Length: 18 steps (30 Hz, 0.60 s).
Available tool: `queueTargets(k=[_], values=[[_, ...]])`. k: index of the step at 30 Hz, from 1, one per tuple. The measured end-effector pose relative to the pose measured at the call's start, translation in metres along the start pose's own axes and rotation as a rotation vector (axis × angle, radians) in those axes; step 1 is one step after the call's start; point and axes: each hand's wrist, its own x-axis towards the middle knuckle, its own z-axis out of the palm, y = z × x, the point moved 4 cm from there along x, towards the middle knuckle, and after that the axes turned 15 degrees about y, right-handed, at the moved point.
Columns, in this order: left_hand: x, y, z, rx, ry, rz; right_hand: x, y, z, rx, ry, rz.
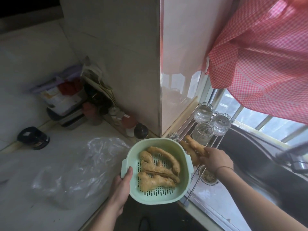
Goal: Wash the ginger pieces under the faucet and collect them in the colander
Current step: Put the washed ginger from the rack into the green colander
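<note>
A pale green colander [166,144] is held up over the counter's edge, with several ginger pieces [158,170] lying in it. My left hand [122,184] grips its near-left rim, thumb over the edge. My right hand [215,160] holds a long ginger piece [193,146] just right of the colander, beside its rim. The faucet [293,157] shows blurred at the right, over the dark sink [260,164].
A crumpled clear plastic bag [80,164] lies on the counter at left, with a black lid [33,138] and cluttered containers [66,100] behind. Three glass jars [211,120] stand on a wire rack [198,177] by the window. A red checked curtain [263,55] hangs at upper right.
</note>
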Motion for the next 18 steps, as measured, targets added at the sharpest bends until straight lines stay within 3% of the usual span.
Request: queueTargets(k=[6, 8, 13, 18], values=[[0.003, 0.003, 0.002, 0.015, -0.009, 0.010, -0.020, 0.001, -0.034, 0.307, 0.211, 0.011], [0.004, 0.004, 0.002, 0.012, -0.004, 0.009, -0.033, -0.008, -0.050, 0.328, 0.342, -0.085], [0.006, 0.004, 0.005, 0.002, -0.013, 0.018, -0.065, -0.066, -0.053, 0.226, 0.464, -0.573], [0.005, 0.004, 0.006, -0.010, -0.006, 0.012, -0.067, -0.091, -0.006, -0.121, 0.355, -0.620]])
